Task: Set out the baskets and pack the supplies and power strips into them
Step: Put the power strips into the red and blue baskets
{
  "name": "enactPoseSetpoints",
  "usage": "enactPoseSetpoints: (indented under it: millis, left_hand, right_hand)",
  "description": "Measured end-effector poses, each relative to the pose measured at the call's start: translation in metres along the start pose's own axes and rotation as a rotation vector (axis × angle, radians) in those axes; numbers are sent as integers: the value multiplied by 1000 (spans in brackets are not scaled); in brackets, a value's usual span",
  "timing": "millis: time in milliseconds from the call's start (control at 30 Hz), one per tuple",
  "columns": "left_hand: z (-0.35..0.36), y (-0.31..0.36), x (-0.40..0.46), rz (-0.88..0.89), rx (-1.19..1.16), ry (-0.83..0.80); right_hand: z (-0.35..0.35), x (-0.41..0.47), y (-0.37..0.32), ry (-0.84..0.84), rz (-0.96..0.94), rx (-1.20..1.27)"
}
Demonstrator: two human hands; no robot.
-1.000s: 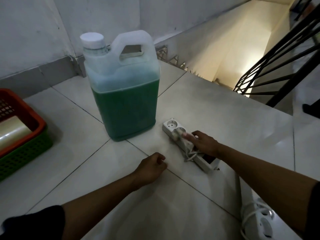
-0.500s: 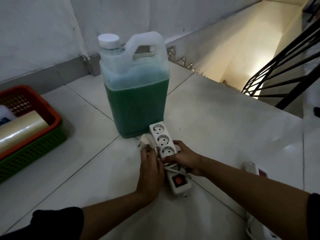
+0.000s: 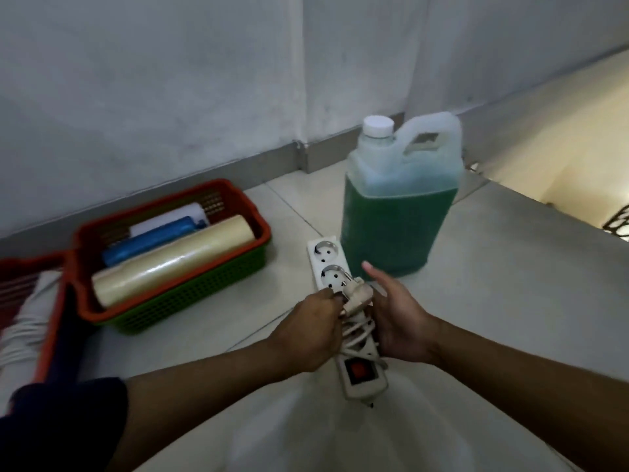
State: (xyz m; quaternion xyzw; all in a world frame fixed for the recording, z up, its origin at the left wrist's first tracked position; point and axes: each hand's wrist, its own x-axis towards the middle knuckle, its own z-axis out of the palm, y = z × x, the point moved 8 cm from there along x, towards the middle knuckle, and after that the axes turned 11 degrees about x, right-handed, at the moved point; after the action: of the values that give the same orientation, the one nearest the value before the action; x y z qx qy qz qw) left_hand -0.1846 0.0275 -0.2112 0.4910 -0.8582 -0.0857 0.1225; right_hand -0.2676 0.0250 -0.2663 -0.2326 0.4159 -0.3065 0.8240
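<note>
Jug (image 3: 394, 212) close behind power strip (image 3: 328, 267)

Both hands, left (image 3: 308, 332) and right (image 3: 398, 321), held white power strip (image 3: 332, 267) with wound cord; green-liquid jug (image 3: 398, 212) behind; roll-filled basket (image 3: 190, 294) at left.
</note>
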Motion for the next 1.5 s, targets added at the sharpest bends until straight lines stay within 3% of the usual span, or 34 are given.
enactPoseSetpoints:
  millis: [133,233,300,367,400,600,733,833,933,1067,1167,1267,1367,1433,1500]
  left_hand:
    - [-34,-30,-34,-78,-53,37]
    - [-54,-89,-66,-509,-430,166]
    - [-49,-123,-91,-779,-826,96]
    - [-46,-140,-107,-825,-1086,-4]
    - [-51,-152,-116,-817,-1121,19]
    - [-84,-233,-195,-983,-1208,435]
    - [-125,-291,-257,-1129,-1065,625]
    - [-151,-334,-300,-1185,-915,625]
    - [-164,-367,-338,-1288,-655,576]
    - [-139,-391,-365,-1447,-189,184]
    - [-91,-399,-362,-1424,-118,-81]
    - [-72,-404,-357,-1378,-93,-189]
    - [-81,-400,-353,-1392,216,-300]
    - [-101,-383,-335,-1344,408,-206]
    - [-118,-360,-302,-1195,479,-2]
  right_hand:
    - [45,29,-4,98,-77,-115]
    - [91,49,-9,95,-163,-145]
    - [132,63,-8,25,-173,-132]
    - [176,79,-4,-73,-168,-204]
    - [198,87,-1,-99,-161,-292]
    - [305,123,40,-144,-131,-753]
    - [357,125,74,-299,-205,-816]
    - [362,131,100,-306,-186,-894]
    - [354,137,129,-272,-36,-960]
    - [350,141,147,-247,28,-1014]
    - [348,146,150,-230,12,-1022]
    - [344,150,150,-213,3,-1018]
    - [340,148,147,-199,1,-1015]
    - [334,146,143,-182,-3,-1023]
    - [328,142,136,-166,-13,-1035]
